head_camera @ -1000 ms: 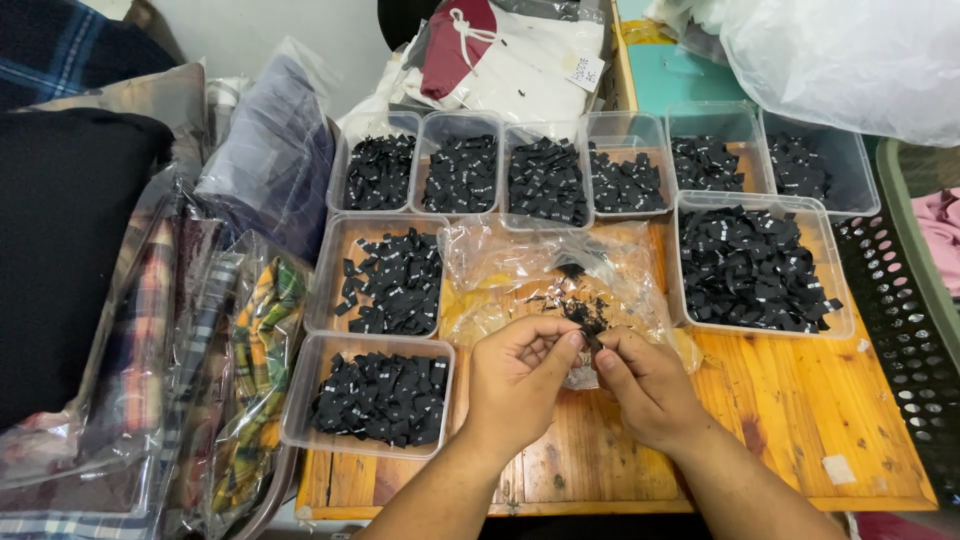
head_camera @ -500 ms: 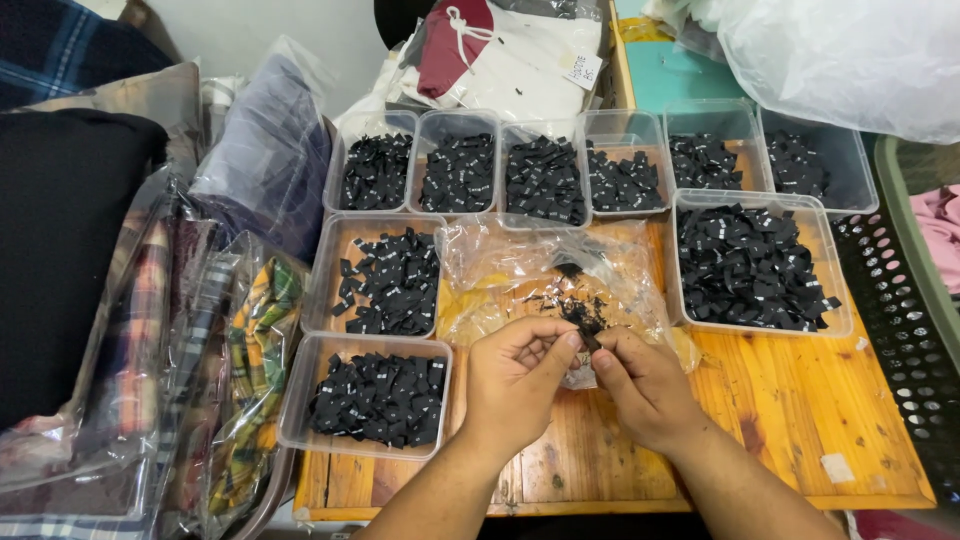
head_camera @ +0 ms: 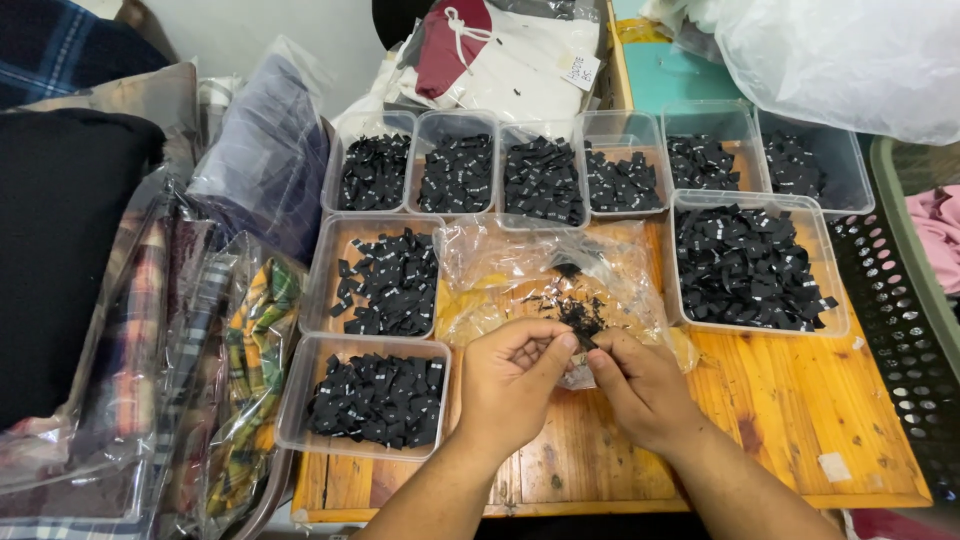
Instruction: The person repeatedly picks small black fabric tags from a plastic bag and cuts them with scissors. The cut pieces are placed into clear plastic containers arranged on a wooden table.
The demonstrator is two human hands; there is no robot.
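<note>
While your left hand [head_camera: 510, 375] and right hand [head_camera: 640, 385] stay pinched shut on one small black tag [head_camera: 583, 338] beside the clear bag [head_camera: 530, 265], little has changed.

Black tag [head_camera: 583, 338]: a small dark fabric label, pinched between the fingertips of both hands, partly hidden by them.
Clear plastic bag [head_camera: 560, 275]: crumpled, lying open on the wooden table just behind the hands, with loose black tags scattered inside.
</note>
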